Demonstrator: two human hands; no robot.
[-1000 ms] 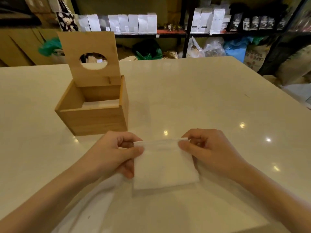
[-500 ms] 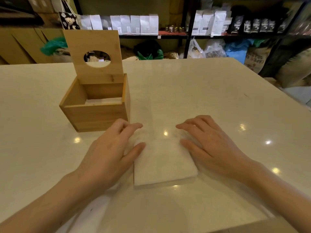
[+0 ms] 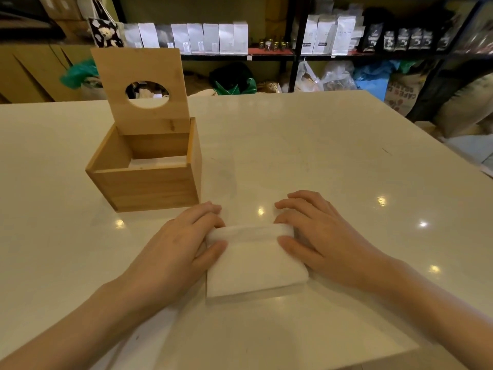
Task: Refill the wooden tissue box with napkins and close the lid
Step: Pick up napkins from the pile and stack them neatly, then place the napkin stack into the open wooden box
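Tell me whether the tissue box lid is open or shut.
Open. The lid stands upright behind the wooden box, leaving the inside exposed with some white napkins at the bottom.

You find only one partly legible marking in this view. Look at the burlap sack (image 3: pixel 403 95) on the floor beyond the far right corner of the table: it carries red stencilled lettering, and one line appears to read "CAFES". The other red lines on that sack are too distorted to read.

The white pouches (image 3: pixel 210 38) on the left shelf each carry a small label near the bottom; the print is too small to read. The taller white bags (image 3: pixel 330 36) on the right shelf show small dark labels, also illegible. The black pouches (image 3: pixel 405 40) beside them bear pale print that you cannot make out.
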